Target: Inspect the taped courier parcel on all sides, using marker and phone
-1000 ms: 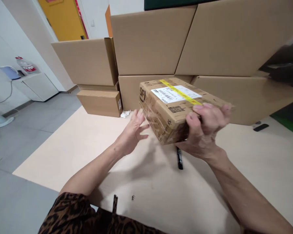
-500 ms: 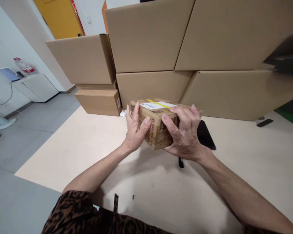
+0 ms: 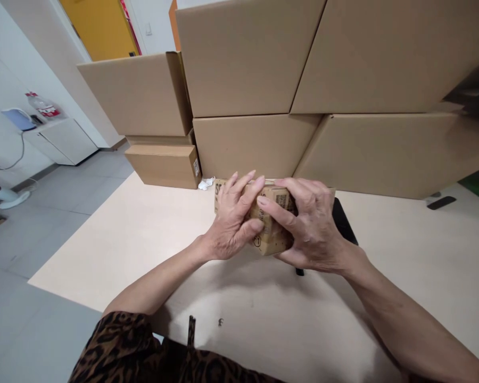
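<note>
A small brown cardboard box [image 3: 274, 240] with black "SF" print is held over the table, one corner pointing towards me. My left hand [image 3: 232, 221] lies along its left face, fingers reaching to the top edge and thumb near the front corner. Around the right end, my right hand [image 3: 313, 229] grips with its forefinger across the printed face and its thumb low down. The top of the box is mostly hidden behind my fingers. Partly covered by my right hand, a flat black object [image 3: 345, 222] lies on the table, with a small black item [image 3: 299, 272] nearer me.
Large cardboard boxes [image 3: 247, 64] are stacked along the table's far side. A smaller carton [image 3: 162, 166] stands at the left, beside crumpled white paper [image 3: 206, 183]. A small dark object [image 3: 441, 202] lies on the pale table [image 3: 120, 239] at the right.
The box has tilted so its labelled top no longer shows, and it sits slightly lower and further right. My left hand has slid right across its side, fingers now over the upper edge.
</note>
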{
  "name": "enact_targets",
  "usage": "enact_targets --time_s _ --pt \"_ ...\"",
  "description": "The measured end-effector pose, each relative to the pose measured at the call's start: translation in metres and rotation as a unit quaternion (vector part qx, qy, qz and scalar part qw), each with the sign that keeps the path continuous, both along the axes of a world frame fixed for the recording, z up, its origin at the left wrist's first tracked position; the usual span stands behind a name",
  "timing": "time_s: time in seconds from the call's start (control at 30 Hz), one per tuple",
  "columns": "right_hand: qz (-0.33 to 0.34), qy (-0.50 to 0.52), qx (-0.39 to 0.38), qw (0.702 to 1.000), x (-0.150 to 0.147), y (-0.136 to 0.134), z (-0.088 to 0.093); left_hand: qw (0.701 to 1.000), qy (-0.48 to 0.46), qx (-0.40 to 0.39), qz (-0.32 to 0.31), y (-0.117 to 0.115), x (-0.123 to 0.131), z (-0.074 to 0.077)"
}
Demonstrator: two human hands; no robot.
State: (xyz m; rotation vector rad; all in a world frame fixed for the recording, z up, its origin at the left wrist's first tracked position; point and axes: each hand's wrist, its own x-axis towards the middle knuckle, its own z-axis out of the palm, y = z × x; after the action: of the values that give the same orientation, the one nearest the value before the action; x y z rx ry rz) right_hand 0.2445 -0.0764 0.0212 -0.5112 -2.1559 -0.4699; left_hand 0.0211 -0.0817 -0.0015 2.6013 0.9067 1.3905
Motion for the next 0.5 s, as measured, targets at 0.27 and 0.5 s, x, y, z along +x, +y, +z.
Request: enact_targets --time_s 0.27,0.5 --pt "0.042 0.102 -0.119 0.987 0.024 0.009 0.007 0.985 0.115 0.121 -0.044 -0.012 0.007 0.013" --pt "0.135 0.182 -0.146 0.963 0.046 0.025 0.017 0.984 0.138 0.109 -0.019 0.029 -0.041 0.019"
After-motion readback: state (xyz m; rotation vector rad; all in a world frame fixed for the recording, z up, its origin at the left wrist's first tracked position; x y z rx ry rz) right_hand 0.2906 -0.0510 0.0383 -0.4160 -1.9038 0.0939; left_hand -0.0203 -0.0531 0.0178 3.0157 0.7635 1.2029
